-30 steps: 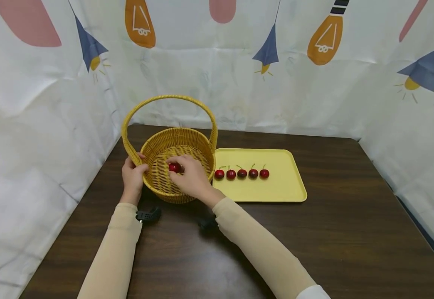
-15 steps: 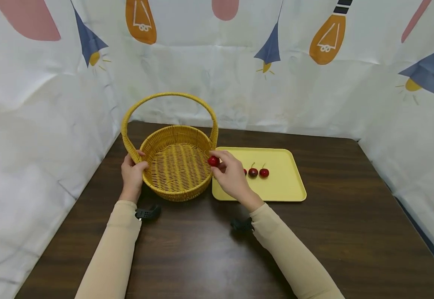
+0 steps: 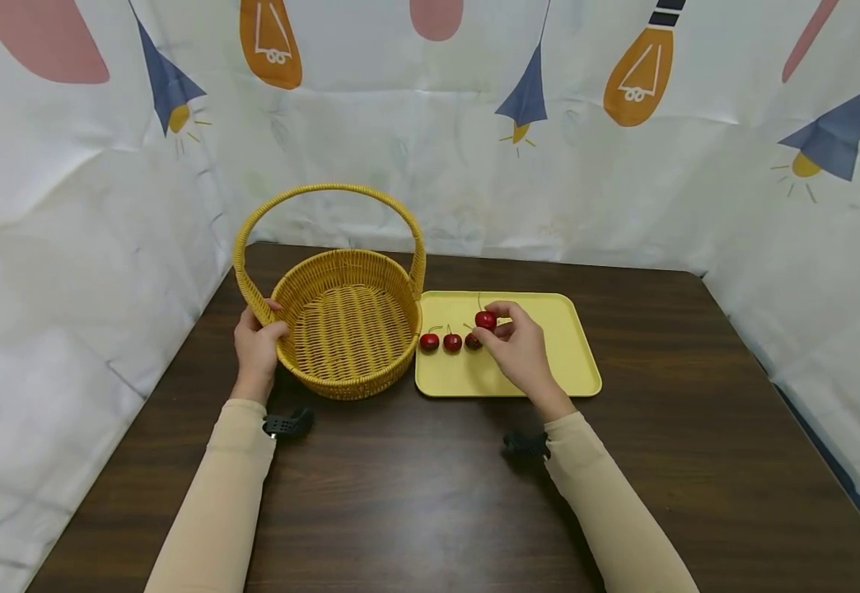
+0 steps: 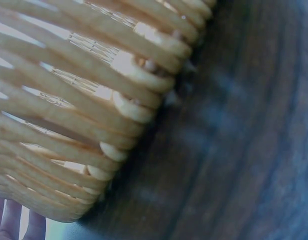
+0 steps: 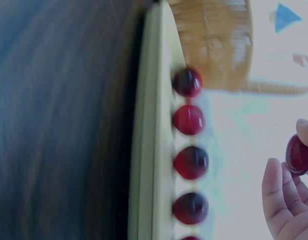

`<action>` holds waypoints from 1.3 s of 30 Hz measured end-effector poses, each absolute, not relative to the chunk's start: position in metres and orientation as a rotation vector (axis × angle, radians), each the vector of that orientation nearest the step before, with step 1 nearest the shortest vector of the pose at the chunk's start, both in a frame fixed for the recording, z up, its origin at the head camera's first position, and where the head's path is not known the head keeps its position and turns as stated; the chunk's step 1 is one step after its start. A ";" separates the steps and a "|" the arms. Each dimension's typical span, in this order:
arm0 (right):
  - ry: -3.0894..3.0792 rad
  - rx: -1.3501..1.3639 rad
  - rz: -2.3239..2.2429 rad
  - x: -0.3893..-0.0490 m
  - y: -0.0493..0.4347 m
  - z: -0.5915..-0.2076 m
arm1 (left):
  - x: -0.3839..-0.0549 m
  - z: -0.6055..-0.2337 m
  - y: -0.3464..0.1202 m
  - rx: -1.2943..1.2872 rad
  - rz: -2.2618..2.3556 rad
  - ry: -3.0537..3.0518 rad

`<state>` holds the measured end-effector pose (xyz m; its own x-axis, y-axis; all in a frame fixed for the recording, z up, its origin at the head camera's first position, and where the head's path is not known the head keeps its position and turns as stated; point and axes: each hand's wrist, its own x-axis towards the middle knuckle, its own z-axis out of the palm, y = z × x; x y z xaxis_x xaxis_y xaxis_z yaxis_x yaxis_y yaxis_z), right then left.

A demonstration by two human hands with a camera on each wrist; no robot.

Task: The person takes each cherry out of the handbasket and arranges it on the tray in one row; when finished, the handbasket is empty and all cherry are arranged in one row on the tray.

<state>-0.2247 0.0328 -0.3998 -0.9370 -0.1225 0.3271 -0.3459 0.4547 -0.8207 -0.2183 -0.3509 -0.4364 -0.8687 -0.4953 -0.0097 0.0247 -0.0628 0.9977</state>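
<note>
A yellow woven basket point(image 3: 344, 329) with a tall hoop handle stands on the dark table, its woven bottom showing. My left hand point(image 3: 255, 354) grips its left rim at the foot of the handle, thumb on the near side. In the left wrist view, fingertips point(image 4: 11, 220) show under the slatted basket wall point(image 4: 69, 100). Over the yellow tray point(image 3: 571, 354), my right hand point(image 3: 525, 350) pinches a dark red cherry point(image 3: 485, 320) with its stem up. Cherries point(image 3: 452, 343) lie in a row on the tray, partly hidden behind this hand; the right wrist view shows several cherries point(image 5: 189, 120).
The tray stands right beside the basket, near the back of the wooden table point(image 3: 415, 494). A white cloth point(image 3: 623, 198) printed with lamps and bulbs hangs behind the table and along its sides. Dark straps point(image 3: 289, 423) sit at both wrists.
My right hand, pinching the cherry, has moved right from inside the basket, past its rim, to over the tray. The left hand keeps its grip on the basket.
</note>
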 end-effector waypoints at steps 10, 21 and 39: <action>-2.601 0.164 1.409 -0.241 0.081 -0.402 | -0.217 -0.432 -0.350 0.521 -2.003 -1.873; -2.758 0.093 1.217 -0.253 0.121 -0.413 | -0.218 -0.432 -0.351 0.520 -2.021 -1.852; -3.006 0.085 1.216 -0.255 0.137 -0.428 | -0.217 -0.435 -0.349 0.534 -1.976 -1.879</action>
